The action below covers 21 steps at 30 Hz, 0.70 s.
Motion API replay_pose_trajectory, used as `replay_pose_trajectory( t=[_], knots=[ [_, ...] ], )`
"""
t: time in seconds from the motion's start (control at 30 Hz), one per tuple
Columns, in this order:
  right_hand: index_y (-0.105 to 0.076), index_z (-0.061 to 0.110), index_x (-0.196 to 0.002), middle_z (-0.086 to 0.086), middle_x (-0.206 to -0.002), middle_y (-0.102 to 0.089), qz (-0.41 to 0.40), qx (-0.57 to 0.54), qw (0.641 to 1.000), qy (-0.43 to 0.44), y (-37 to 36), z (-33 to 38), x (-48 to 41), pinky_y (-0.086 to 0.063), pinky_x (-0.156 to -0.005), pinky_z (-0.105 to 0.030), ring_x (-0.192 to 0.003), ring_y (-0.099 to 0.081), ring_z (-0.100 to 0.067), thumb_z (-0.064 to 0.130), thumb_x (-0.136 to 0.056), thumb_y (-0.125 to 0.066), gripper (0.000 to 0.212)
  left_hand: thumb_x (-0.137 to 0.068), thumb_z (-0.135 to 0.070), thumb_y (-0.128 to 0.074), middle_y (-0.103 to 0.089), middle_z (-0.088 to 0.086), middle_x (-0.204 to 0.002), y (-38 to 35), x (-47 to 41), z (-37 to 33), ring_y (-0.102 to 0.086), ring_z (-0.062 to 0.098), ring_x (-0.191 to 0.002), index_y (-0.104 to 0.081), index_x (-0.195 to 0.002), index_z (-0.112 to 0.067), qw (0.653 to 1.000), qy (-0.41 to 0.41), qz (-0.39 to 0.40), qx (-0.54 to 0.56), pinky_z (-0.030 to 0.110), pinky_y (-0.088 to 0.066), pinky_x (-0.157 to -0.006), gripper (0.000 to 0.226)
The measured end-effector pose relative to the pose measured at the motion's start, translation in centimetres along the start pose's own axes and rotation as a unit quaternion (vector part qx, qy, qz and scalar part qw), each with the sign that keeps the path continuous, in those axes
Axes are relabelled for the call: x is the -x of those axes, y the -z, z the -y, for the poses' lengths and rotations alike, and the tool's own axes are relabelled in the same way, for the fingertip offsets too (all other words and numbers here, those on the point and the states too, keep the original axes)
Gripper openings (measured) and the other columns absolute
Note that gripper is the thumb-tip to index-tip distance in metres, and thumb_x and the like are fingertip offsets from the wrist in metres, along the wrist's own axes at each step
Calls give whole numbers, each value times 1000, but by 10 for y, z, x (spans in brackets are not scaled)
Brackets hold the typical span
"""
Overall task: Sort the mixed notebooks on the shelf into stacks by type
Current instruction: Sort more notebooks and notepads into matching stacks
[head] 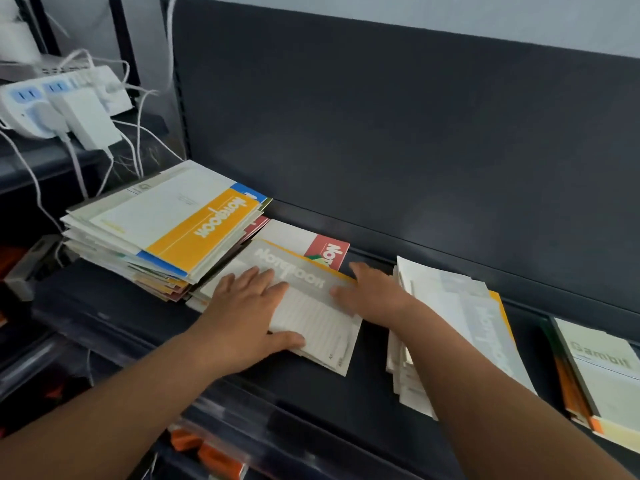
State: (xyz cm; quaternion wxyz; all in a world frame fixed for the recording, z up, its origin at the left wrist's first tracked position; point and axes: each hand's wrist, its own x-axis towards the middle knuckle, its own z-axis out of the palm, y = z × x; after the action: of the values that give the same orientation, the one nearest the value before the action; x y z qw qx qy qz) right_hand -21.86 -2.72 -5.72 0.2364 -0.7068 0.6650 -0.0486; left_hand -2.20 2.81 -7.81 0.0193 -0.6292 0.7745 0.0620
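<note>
Dark shelf [370, 370] carries four piles of notebooks.
- 10 o'clock from the hands: tall untidy stack [114, 233], mixed colours, with a yellow-banded notebook [204, 230] on top.
- Centre: low pile. The top one is a grey-banded notebook [311, 315], white lined cover, lying askew. A red-banded notebook [329, 251] pokes out from under it at 12 o'clock.
- 3 o'clock: fanned pale stack [460, 306], grey band uppermost.
- Far 3 to 4 o'clock: neat "Gambit" stack [602, 375].

Below the shelf, at 6 to 7 o'clock, are clear drawers [242, 420] with orange items [218, 459] inside. White power strips [52, 98] and trailing cables [138, 133] sit at 10 to 11 o'clock.

The left hand [249, 317] lies flat on the grey-banded notebook, fingers spread, thumb along its near edge. The right hand [372, 294] rests uncurled on its right edge, slightly blurred.
</note>
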Motion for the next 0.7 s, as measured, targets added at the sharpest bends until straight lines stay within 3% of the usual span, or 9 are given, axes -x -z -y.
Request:
replay_pose_trajectory(
  t=[0.13,0.23,0.3,0.47,0.57,0.63,0.7],
  knots=[
    [-43,19,-138,-4,-134,-50,-17,-28,999,-19,-2,-2,-9,-47,-97,-35,-120,-51,-22,42,-82,-70,66,-77,-82,-32,3,-1,-162,2,-5,-1,8,18,-148,-8,-154,-28,1000,-6,-2,-2,41,1,-118,97],
    [-47,19,-131,2,-122,-52,-13,-71,997,-32,7,0,-10,-45,-85,-28,-105,-52,-15,33,-79,-77,62,-57,-88,-13,1,-2,-162,4,-10,2,5,17,-147,-8,-153,-30,1000,-26,-3,3,40,-3,-117,112],
    [-47,20,-128,4,-116,-53,14,-97,994,-49,9,2,-9,-46,-85,-29,-102,-53,-15,31,-78,-78,60,-54,-87,-11,0,-3,-162,6,-14,4,3,16,-147,-9,-152,-31,999,-36,-4,4,40,-5,-116,113],
    [-55,19,-118,0,-112,-61,22,-97,992,-80,8,6,-7,-49,-85,-29,-101,-59,-17,26,-75,-80,50,-76,-83,-37,5,-3,-162,15,-17,6,5,15,-147,-6,-153,-31,998,-62,26,1,40,-4,-116,98],
    [-60,20,-102,-4,-105,-65,-22,-188,979,-78,11,7,-5,-56,-86,-38,-96,-64,-22,14,-71,-80,38,-80,-78,-40,10,-5,-162,24,-21,15,7,16,-148,1,-153,-31,995,-79,56,28,42,-5,-118,96],
    [-60,21,-94,-8,-101,-66,-54,-269,959,-67,15,9,0,-60,-77,-40,-92,-66,-26,3,-71,-77,34,-89,-66,-41,10,-4,-162,35,-28,22,6,17,-148,2,-153,-29,994,-95,33,51,42,-10,-119,87],
    [-61,20,-92,-7,-96,-64,-83,-310,945,-56,19,11,7,-56,-62,-32,-84,-63,-22,-4,-74,-72,32,-96,-50,-42,6,-2,-162,47,-37,28,0,19,-149,0,-154,-27,992,-113,-27,48,39,-14,-118,75]
  ],
)
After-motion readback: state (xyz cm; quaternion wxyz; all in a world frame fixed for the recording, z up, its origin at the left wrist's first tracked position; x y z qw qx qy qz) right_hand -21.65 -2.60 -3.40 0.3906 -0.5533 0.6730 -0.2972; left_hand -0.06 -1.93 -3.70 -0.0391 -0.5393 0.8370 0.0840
